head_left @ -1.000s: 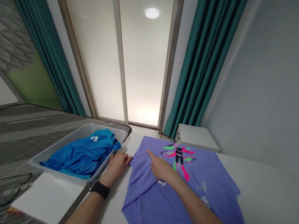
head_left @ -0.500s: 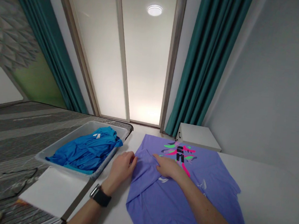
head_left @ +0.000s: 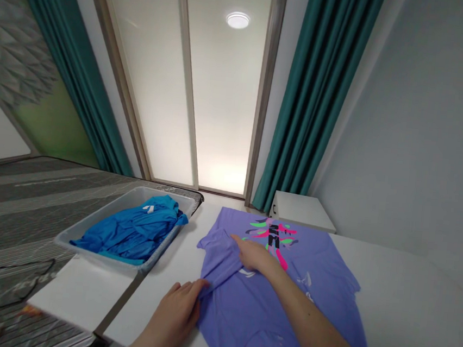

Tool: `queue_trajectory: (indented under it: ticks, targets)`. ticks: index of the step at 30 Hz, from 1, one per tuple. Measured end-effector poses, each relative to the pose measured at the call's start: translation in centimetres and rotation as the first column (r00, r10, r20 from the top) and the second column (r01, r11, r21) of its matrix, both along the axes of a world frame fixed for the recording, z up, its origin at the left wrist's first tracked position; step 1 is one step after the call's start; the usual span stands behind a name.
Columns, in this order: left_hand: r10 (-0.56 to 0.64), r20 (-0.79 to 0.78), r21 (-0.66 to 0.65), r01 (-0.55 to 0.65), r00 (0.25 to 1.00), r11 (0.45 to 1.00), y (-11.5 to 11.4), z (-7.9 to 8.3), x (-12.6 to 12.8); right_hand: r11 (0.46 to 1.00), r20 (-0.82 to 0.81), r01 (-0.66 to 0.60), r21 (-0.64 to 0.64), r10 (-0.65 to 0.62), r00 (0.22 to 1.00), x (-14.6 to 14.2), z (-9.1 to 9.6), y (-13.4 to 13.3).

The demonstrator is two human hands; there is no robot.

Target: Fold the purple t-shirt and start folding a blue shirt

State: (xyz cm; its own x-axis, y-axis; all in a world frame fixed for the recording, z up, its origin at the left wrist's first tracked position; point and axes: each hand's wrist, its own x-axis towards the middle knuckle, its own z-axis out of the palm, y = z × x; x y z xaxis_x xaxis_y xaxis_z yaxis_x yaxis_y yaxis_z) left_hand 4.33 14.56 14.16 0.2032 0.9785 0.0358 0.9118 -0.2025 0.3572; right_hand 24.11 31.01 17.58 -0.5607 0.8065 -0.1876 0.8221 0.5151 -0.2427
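Note:
A purple T-shirt (head_left: 318,291) with a bright green, pink and black print lies spread on a white table, its sleeve side bunched and folded at the left. My left hand (head_left: 177,310) is closed at the shirt's left edge, pinching the cloth between thumb and fingers. Farther up, my right hand (head_left: 254,254) rests on the folded part, index finger stretched along the cloth and the other fingers curled in on it. The underside of its grip is hidden.
Left of the shirt, a clear plastic bin (head_left: 65,243) holds crumpled blue clothing (head_left: 131,232). A white cabinet (head_left: 304,209) stands behind the table (head_left: 403,304), by a teal curtain (head_left: 306,104). A dark cable (head_left: 36,283) lies on the grey carpet at left.
My left hand has moved down and toward me along the shirt's left edge, now gripping cloth lower down. The sleeve end sticks out farther left. My right hand stays on the fold.

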Motion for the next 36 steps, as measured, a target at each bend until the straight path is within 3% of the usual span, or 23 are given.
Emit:
queue_trajectory:
  ticks: [4, 9, 12, 14, 16, 19, 23, 27, 31, 36]
  targets:
    - [-0.004, 0.045, -0.037, 0.006, 0.999, 0.999, -1.0, 0.0, 0.6, 1.0, -0.013, 0.009, 0.008, -0.008, 1.0, 0.1, -0.3, 0.1]
    - [-0.002, 0.146, -0.06, 0.011, 0.989, 0.998, -1.1, 1.9, 0.3, 0.999, -0.024, 0.034, 0.019, -0.034, 0.999, 0.6, -0.7, 0.2]
    - [0.112, 0.227, 0.001, -0.116, 0.967, 0.993, 1.4, 2.9, -1.0, 0.996, -0.078, 0.06, 0.063, -0.055, 0.995, 1.2, -0.7, 0.4]
    - [0.124, 0.243, 0.075, -0.146, 0.962, 0.986, 3.6, 3.2, -2.0, 0.992, -0.138, 0.053, 0.112, -0.037, 0.99, 1.7, -0.8, 0.4]
    - [0.104, 0.233, 0.143, -0.14, 0.967, 0.98, 5.8, 3.3, -2.4, 0.984, -0.186, 0.04, 0.174, -0.007, 0.983, 2.3, -0.9, 0.1]
    - [-0.028, 0.17, 0.232, -0.013, 0.985, 0.973, 8.3, 3.2, -2.0, 0.966, -0.187, 0.007, 0.26, 0.043, 0.981, 3.1, -1.0, -1.7]
    - [-0.133, 0.035, 0.303, 0.116, 0.991, 0.946, 11.0, 2.8, -0.6, 0.94, -0.146, -0.095, 0.327, 0.149, 0.978, 3.7, -1.0, -5.9]
    - [-0.043, 0.054, 0.343, 0.022, 0.998, 0.939, 13.0, 1.3, -0.2, 0.935, -0.223, -0.131, 0.33, 0.212, 0.952, 3.8, -1.5, -9.1]
    - [0.037, 0.135, 0.312, -0.078, 0.99, 0.947, 13.5, -0.3, -0.9, 0.948, -0.336, -0.119, 0.294, 0.22, 0.916, 3.9, -2.3, -9.8]
    - [0.095, 0.211, 0.273, -0.152, 0.973, 0.95, 13.1, -1.0, -1.8, 0.962, -0.458, -0.085, 0.26, 0.2, 0.866, 4.1, -2.9, -9.2]
